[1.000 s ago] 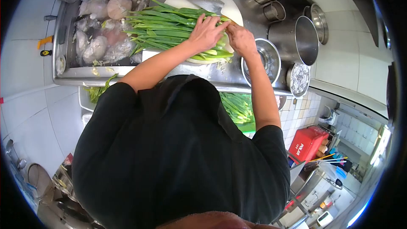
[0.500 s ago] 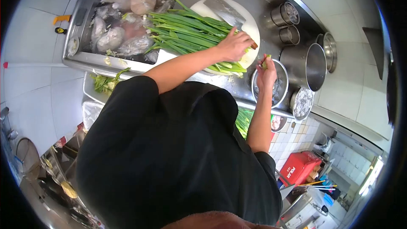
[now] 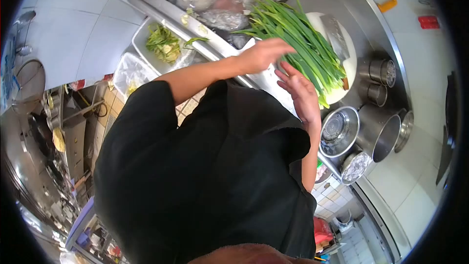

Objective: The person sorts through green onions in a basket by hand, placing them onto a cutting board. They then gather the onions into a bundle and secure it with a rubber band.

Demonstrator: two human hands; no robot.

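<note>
A bundle of long green spring onions lies across a round white cutting board, pale ends toward me. On the board beside the bundle rests a cleaver with a broad metal blade; a brown handle end shows near the pale stalks. My left hand is in the air just left of the bundle, fingers stretched out and a little blurred. Close to it, my right hand is raised palm up with fingers spread. Nothing shows in either hand.
A sink of plastic-wrapped items and a round pale item is at the upper left. A white tub holds leafy trimmings. To the right stand a metal colander, a large steel pot and small steel containers.
My view has swung, shifting the counter rightward. My left hand has come off the spring onions. My right hand has left the colander, moved toward the left, and no longer holds a green piece.
</note>
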